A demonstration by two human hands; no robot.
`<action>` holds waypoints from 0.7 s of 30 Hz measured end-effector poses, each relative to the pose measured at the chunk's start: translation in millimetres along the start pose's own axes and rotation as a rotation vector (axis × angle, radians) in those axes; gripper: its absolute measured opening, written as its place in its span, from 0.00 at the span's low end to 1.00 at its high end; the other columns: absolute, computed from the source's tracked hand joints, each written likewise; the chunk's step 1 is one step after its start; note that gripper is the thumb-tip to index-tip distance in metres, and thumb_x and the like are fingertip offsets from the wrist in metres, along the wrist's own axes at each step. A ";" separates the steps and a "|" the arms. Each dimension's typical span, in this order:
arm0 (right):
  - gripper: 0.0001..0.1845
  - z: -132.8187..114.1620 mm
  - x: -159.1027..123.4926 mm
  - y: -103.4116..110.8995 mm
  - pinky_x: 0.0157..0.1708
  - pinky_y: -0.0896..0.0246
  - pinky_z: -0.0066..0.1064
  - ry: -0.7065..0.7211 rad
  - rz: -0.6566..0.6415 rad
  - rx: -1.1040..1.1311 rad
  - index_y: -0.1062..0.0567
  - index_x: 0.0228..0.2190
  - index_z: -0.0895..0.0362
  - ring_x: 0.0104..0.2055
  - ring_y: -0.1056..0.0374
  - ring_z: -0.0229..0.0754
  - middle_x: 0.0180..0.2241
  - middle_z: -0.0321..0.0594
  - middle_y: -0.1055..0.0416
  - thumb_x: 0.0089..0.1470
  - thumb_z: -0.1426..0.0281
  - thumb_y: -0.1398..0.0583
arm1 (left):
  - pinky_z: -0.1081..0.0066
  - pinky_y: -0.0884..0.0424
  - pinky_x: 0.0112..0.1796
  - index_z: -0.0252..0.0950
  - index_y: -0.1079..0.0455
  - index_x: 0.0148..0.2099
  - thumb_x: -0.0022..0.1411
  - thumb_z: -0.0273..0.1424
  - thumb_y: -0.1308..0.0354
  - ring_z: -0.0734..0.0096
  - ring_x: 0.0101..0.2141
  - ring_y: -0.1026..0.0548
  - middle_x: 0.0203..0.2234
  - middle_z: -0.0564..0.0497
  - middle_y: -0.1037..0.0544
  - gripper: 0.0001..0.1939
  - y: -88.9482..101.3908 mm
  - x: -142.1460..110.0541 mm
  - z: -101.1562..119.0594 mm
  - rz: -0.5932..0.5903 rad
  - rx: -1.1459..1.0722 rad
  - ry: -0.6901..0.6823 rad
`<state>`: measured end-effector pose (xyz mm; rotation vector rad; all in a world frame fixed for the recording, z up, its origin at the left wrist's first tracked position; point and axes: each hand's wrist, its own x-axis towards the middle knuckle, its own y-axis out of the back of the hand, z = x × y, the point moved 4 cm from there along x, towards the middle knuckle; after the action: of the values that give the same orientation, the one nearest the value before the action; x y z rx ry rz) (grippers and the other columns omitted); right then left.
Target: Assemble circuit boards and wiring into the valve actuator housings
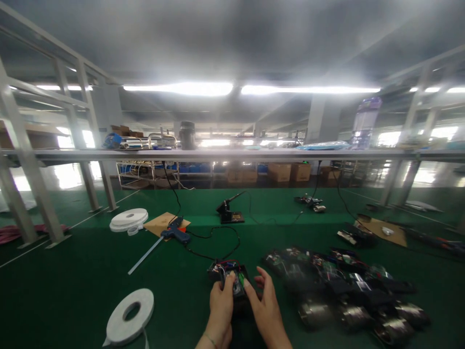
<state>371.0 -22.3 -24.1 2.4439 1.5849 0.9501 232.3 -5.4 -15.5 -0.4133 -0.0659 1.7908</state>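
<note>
In the lower middle of the head view is a black device housing (240, 301), its top uncovered, with wires and a green circuit board (241, 278) inside. My left hand (220, 303) is closed round the housing's left side, its thumb pressed onto the inner parts. On the other side is my right hand (268, 304), its thumb tip at the green board and its fingers raised and apart, off the housing. Part of the device is hidden behind both hands.
Several similar opened devices (334, 278) lie at the right, blurred. A glue gun (176, 233) with a glue stick rests on cardboard (160, 223). A soldering iron stand (229, 213) is further back. White tape rolls (118, 310) sit left; a shelf (232, 154) spans the bench.
</note>
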 end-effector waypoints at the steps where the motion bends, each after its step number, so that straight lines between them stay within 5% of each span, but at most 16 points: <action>1: 0.30 -0.9 3.1 -1.7 0.45 0.27 0.48 -0.085 -0.049 0.037 0.35 0.56 0.63 0.49 0.25 0.57 0.46 0.58 0.24 0.63 0.53 0.47 | 0.67 0.29 0.33 0.29 0.25 0.33 0.61 0.39 0.35 0.62 0.30 0.21 0.25 0.46 0.19 0.16 0.9 -0.9 0.7 -0.003 0.005 -0.005; 5: 0.27 -20.1 15.3 -3.3 0.36 0.26 0.37 -0.328 -0.279 0.172 0.28 0.50 0.59 0.42 0.22 0.50 0.42 0.48 0.20 0.59 0.51 0.40 | 0.64 0.27 0.39 0.30 0.25 0.35 0.63 0.39 0.36 0.63 0.33 0.20 0.28 0.48 0.19 0.15 3.1 -3.0 3.4 -0.053 0.027 -0.010; 11: 0.24 -40.3 20.4 9.5 0.43 0.30 0.43 -0.601 -0.529 0.267 0.24 0.46 0.59 0.44 0.24 0.47 0.42 0.44 0.21 0.60 0.52 0.37 | 0.58 0.25 0.46 0.33 0.26 0.42 0.67 0.39 0.39 0.66 0.40 0.21 0.38 0.50 0.20 0.13 4.2 -4.8 3.6 -0.082 0.074 -0.033; 21: 0.22 -32.9 19.3 -1.7 0.43 0.30 0.39 -0.711 -0.587 0.433 0.23 0.45 0.60 0.41 0.23 0.47 0.40 0.47 0.19 0.59 0.55 0.36 | 0.57 0.24 0.46 0.34 0.28 0.48 0.67 0.40 0.40 0.63 0.43 0.23 0.45 0.47 0.23 0.15 8.2 -5.3 -4.6 0.042 0.103 0.010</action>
<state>357.3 -13.6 10.5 1.9278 2.1083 -0.3454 227.2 -13.4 -20.7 -0.3522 0.0419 1.8247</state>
